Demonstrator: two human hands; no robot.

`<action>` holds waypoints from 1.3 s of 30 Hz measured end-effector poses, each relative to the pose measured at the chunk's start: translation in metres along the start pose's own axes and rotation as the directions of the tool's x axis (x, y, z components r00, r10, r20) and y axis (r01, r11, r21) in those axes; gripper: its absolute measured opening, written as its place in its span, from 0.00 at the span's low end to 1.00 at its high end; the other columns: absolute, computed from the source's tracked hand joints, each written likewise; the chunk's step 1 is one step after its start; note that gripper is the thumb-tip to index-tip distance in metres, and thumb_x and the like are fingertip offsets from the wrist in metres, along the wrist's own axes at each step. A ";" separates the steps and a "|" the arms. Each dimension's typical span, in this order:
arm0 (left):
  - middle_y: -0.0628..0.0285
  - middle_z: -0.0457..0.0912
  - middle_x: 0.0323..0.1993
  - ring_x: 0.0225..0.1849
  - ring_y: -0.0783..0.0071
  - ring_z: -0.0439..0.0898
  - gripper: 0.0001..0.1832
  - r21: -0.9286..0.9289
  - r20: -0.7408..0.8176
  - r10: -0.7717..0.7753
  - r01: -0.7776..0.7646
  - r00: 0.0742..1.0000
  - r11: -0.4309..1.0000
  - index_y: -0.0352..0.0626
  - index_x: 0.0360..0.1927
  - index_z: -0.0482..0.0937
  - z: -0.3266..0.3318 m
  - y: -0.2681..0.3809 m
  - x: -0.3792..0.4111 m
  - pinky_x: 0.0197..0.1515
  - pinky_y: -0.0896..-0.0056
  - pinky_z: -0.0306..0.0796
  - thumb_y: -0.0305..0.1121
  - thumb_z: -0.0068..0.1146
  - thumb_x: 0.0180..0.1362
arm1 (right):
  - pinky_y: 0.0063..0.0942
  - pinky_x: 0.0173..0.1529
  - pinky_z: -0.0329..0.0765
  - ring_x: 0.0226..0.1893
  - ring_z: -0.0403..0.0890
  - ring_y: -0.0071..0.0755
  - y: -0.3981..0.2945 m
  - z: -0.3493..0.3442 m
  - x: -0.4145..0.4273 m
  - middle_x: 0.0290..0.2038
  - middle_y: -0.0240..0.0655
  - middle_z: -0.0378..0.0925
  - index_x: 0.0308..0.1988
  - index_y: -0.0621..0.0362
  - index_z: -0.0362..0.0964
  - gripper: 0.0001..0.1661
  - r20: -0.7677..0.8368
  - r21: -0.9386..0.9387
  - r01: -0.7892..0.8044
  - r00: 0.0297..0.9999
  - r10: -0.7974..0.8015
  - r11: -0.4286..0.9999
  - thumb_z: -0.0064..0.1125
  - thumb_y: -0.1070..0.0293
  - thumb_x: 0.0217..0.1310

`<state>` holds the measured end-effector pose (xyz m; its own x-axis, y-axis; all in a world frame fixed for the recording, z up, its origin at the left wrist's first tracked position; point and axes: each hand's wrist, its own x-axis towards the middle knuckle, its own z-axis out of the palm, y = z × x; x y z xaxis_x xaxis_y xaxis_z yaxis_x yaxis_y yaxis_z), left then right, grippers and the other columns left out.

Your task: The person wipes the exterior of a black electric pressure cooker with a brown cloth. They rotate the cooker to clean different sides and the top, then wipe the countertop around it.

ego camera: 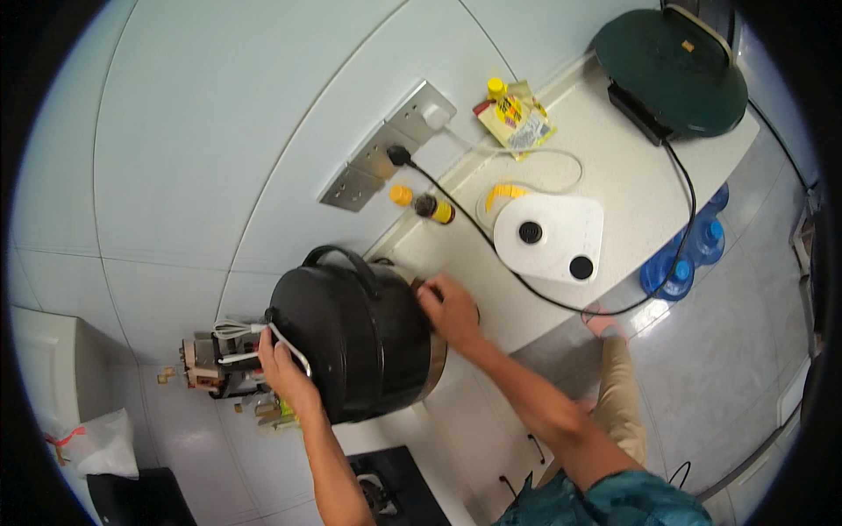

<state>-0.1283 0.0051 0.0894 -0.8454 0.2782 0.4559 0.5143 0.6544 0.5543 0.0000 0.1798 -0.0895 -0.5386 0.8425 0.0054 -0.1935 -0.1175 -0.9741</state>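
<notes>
A large black lidded cooker (348, 342) with a carrying handle stands tilted in the view, near the tiled wall. My left hand (286, 375) is at its left side, by a bundled white power cord (240, 329); whether the fingers grip the cord is unclear. My right hand (450, 312) lies against the cooker's right side near its base, fingers bent; what they hold, if anything, is hidden. Right of it on the white counter (460, 256) is a white appliance (549, 237) with black round parts. A small dark bottle with a yellow label (434, 208) stands by the wall.
Wall sockets (388, 148) hold a white plug and a black plug. A black cable crosses the counter to a dark green round appliance (671, 72). Yellow packets (516, 121) lean at the wall. A gas hob (395, 486) is below; blue water bottles (684, 256) stand on the floor.
</notes>
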 end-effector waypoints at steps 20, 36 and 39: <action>0.48 0.71 0.70 0.74 0.58 0.66 0.26 -0.083 0.020 -0.035 0.036 0.999 0.996 0.30 0.69 0.71 0.005 0.030 -0.011 0.75 0.64 0.54 0.31 0.41 0.70 | 0.38 0.50 0.76 0.44 0.79 0.53 -0.016 -0.008 -0.047 0.42 0.45 0.78 0.50 0.60 0.74 0.14 -0.034 0.052 0.049 0.998 -0.047 0.997 0.63 0.69 0.66; 0.49 0.69 0.71 0.72 0.60 0.68 0.28 -0.066 -0.005 -0.105 0.105 0.994 0.992 0.29 0.70 0.69 0.010 0.060 -0.021 0.74 0.65 0.57 0.31 0.41 0.69 | 0.42 0.48 0.76 0.43 0.80 0.56 -0.012 -0.022 0.012 0.41 0.47 0.79 0.44 0.60 0.74 0.13 0.282 0.006 -0.054 0.958 0.050 0.999 0.58 0.61 0.70; 0.50 0.70 0.71 0.72 0.61 0.68 0.28 -0.009 0.017 -0.087 0.087 0.996 0.996 0.29 0.70 0.69 0.010 0.057 -0.020 0.74 0.65 0.57 0.32 0.41 0.70 | 0.42 0.48 0.76 0.43 0.80 0.56 -0.007 -0.020 0.007 0.42 0.47 0.79 0.44 0.60 0.73 0.12 0.214 -0.027 -0.028 0.976 0.033 0.999 0.58 0.62 0.71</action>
<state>-0.0836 0.0438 0.1053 -0.8892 0.2324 0.3941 0.4402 0.6696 0.5983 0.0140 0.1965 -0.0876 -0.7074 0.7065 0.0215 -0.1561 -0.1265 -0.9796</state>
